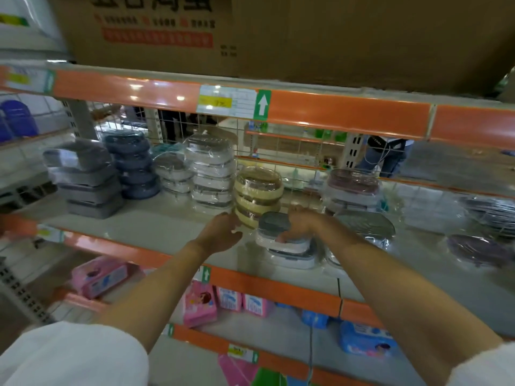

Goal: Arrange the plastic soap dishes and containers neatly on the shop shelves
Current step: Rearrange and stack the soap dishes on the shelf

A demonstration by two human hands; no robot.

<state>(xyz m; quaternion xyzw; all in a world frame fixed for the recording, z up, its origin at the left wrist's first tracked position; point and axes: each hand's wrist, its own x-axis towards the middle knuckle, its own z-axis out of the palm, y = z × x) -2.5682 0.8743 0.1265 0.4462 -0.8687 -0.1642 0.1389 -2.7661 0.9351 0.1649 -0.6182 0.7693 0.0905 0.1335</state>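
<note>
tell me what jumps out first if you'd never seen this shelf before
Two bare hands reach over the middle shelf: the right hand grips a grey-lidded white plastic soap dish atop a short stack at the front, while the left hand touches the wrapped cream round plastic containers. Behind to the left stand neat stacks of grey rectangular plastic dishes, and glossy orange shelf edges frame it all.

Arrows legible, print blurred on shop shelving

White up-arrow on green tag on orange shelf edge; carton print and price label unreadable.
</note>
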